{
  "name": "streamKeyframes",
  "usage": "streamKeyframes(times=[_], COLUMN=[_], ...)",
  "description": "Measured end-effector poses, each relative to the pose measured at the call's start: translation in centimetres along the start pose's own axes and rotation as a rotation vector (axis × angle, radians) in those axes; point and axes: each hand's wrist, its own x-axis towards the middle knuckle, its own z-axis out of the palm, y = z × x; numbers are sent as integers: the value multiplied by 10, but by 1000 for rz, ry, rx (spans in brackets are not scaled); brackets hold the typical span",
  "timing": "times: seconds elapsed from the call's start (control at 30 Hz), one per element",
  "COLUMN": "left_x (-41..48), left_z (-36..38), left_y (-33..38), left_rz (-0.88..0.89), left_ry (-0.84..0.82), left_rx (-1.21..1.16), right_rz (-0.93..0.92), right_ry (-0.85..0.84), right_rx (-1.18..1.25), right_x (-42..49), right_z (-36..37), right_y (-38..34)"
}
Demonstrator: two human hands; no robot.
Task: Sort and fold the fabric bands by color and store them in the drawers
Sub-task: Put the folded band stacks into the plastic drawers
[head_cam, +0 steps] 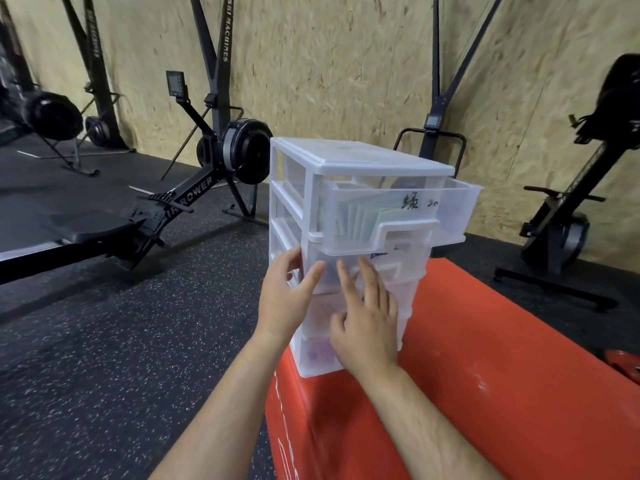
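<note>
translucent white plastic drawer unit (360,157): its pulled-out top drawer (450,209) holds folded pale green fabric bands (360,220). left hand (285,299) and right hand (367,323), fingers straight, touch its lower drawers.

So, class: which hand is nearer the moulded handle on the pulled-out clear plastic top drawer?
Right. The right hand lies flat on the lower drawer fronts just below the handle; the left hand rests further left, at the front corner of the white plastic drawer unit.

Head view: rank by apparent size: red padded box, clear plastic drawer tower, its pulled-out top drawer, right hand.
red padded box
clear plastic drawer tower
pulled-out top drawer
right hand, though nearness to the camera inflates it
</note>
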Motion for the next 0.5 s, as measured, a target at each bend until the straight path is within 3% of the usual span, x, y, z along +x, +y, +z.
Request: streamKeyframes(times=[0.17,0.37,0.5], left_x=[5,-2,12], left_z=[1,-2,-7], left_y=[3,33,77], left_rz=[-35,-6,70], left_ry=[1,49,-130], left_rx=[44,-72,-70], right_rz=[27,-102,-87], right_ry=[-24,313,222], right_rx=[32,105,41], right_x=[3,0,36], right_z=[1,-38,-68], right_y=[-5,-2,-5])
